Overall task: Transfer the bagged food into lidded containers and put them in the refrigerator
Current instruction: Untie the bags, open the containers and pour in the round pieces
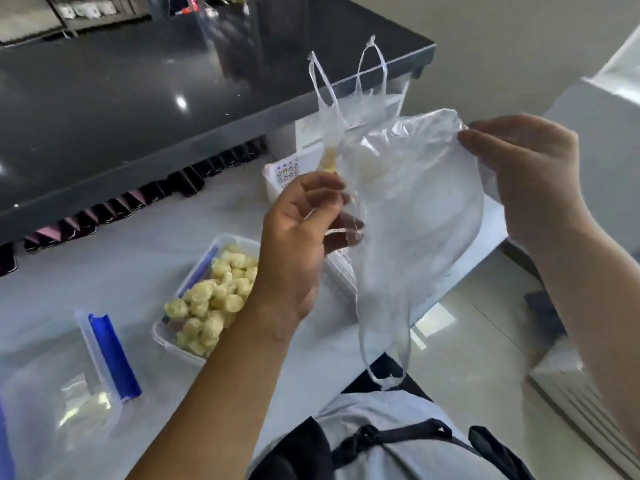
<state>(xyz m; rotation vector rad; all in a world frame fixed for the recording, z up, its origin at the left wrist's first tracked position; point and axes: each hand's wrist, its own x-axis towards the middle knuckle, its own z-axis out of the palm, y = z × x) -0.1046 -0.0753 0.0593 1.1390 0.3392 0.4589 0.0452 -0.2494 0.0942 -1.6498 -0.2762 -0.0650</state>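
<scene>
two hands (294,244) (526,178) on bag (415,209), one filled container (166,342)

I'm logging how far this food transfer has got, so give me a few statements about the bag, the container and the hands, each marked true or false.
1. The left hand and the right hand both hold the clear plastic bag up in the air. True.
2. The container has its lid on. False: it is open, and a lid with a blue clip lies to its left on the counter.
3. The bag is full of food. False: it looks almost empty.
4. Pale yellow food pieces lie in the container. True.
5. The right hand rests on the counter. False: it is raised, pinching the bag's edge.
</scene>
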